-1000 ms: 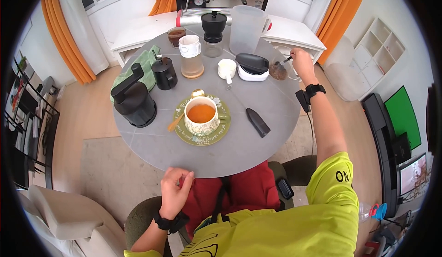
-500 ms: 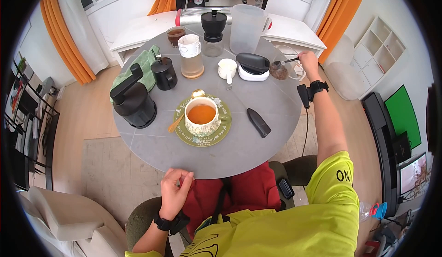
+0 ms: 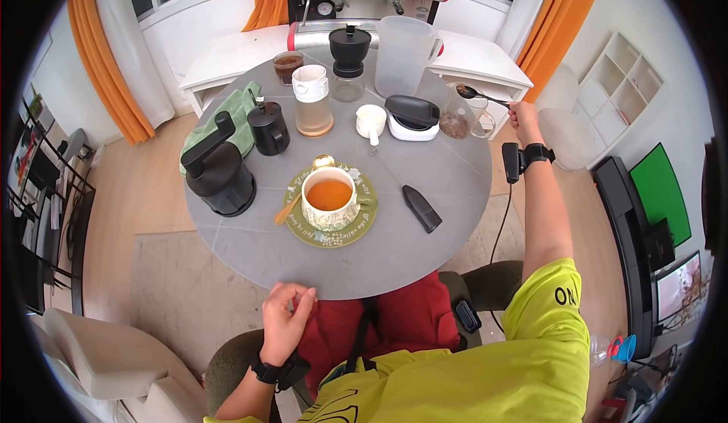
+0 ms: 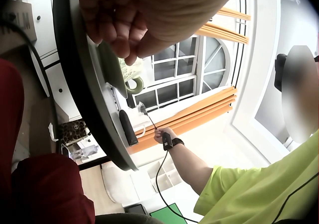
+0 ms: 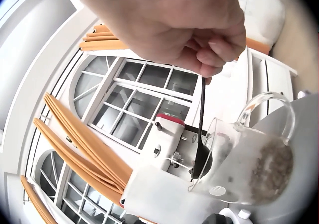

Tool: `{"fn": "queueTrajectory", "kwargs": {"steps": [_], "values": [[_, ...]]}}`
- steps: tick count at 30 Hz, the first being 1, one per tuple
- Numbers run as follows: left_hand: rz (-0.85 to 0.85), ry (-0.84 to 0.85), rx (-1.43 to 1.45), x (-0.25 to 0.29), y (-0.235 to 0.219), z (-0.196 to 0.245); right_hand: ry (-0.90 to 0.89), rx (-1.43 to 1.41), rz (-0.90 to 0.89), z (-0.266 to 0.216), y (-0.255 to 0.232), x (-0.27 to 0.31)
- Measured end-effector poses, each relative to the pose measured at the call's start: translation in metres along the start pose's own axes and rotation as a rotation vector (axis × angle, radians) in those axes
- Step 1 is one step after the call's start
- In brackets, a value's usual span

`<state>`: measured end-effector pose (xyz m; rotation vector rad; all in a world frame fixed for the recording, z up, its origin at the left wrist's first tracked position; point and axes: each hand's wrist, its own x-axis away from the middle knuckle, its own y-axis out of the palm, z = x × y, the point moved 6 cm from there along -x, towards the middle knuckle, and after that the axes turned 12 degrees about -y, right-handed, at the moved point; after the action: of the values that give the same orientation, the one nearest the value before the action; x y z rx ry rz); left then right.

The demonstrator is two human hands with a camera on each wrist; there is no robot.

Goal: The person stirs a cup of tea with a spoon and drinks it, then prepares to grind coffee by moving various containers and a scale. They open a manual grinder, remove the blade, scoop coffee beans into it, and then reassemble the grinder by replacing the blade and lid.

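My right hand (image 3: pixel 525 123) pinches the thin handle of a black spoon (image 3: pixel 489 98) past the right table edge. The spoon's bowl, with brown matter in it, is up at the rim of a clear glass mug (image 5: pixel 234 159). Brown bits (image 5: pixel 273 171) lie in the bottom of that mug. My left hand (image 3: pixel 287 321) is at the near table edge, fingers loosely curled and holding nothing. In front of it, a patterned cup (image 3: pixel 331 214) of orange-brown drink stands on a green saucer (image 3: pixel 334 239) with a wooden-looking spoon (image 3: pixel 287 209).
A black milk frother (image 3: pixel 422 209) lies right of the saucer. Near the glass mug are a white scale (image 3: pixel 413 131) with a black item on it, a small white cup (image 3: pixel 371 120) and a plastic pitcher (image 3: pixel 402 59). Black kettle (image 3: pixel 221 180) and moka-style pot (image 3: pixel 268 129) stand left.
My right hand has drawn the spoon up out of the glass mug and moved right and nearer. The left hand stays at the table edge.
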<state>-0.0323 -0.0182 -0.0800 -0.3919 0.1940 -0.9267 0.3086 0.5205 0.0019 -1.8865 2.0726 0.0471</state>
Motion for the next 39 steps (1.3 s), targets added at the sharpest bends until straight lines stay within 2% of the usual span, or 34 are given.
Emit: {"fn": "queueTrajectory", "kwargs": {"steps": [6, 11, 15, 18, 20, 22, 23, 25, 26, 28, 34, 38, 39], "values": [[0.000, 0.000, -0.013, 0.001, 0.000, 0.001, 0.003, -0.136, -0.028, -0.013, 0.005, 0.015], [0.012, 0.012, -0.011, 0.002, 0.000, 0.001, -0.143, -0.072, -0.124, -0.039, 0.035, 0.045], [0.011, 0.008, -0.001, 0.002, 0.000, 0.000, -0.228, -0.024, -0.134, -0.049, 0.060, 0.065], [0.006, 0.000, 0.001, 0.002, 0.000, 0.000, -0.475, 0.329, -0.113, -0.068, 0.074, 0.080], [0.015, 0.014, 0.004, 0.002, 0.000, 0.000, -0.532, 0.323, -0.106, -0.069, 0.084, 0.083], [0.013, 0.005, 0.006, 0.002, 0.000, 0.000, -0.678, 0.524, -0.128, -0.087, 0.095, 0.098], [0.009, -0.004, 0.007, 0.002, 0.001, 0.000, -0.677, 0.524, -0.129, -0.090, 0.098, 0.102], [0.012, 0.000, 0.005, 0.002, 0.001, 0.000, -1.013, 0.559, -0.116, -0.110, 0.106, 0.123], [0.015, 0.005, 0.003, 0.002, 0.001, 0.001, -1.010, 0.559, -0.118, -0.113, 0.107, 0.126], [0.015, 0.008, -0.001, 0.002, 0.001, -0.001, -1.260, 0.616, -0.129, -0.126, 0.114, 0.143], [0.016, 0.016, -0.010, 0.002, 0.002, 0.000, -1.423, 0.736, -0.190, -0.133, 0.121, 0.160], [0.011, 0.029, -0.033, 0.002, 0.002, -0.002, -1.421, 0.721, -0.153, -0.129, 0.116, 0.155], [0.010, 0.030, -0.033, 0.002, 0.002, -0.001, -1.325, 0.632, -0.052, -0.129, 0.107, 0.147]]}}
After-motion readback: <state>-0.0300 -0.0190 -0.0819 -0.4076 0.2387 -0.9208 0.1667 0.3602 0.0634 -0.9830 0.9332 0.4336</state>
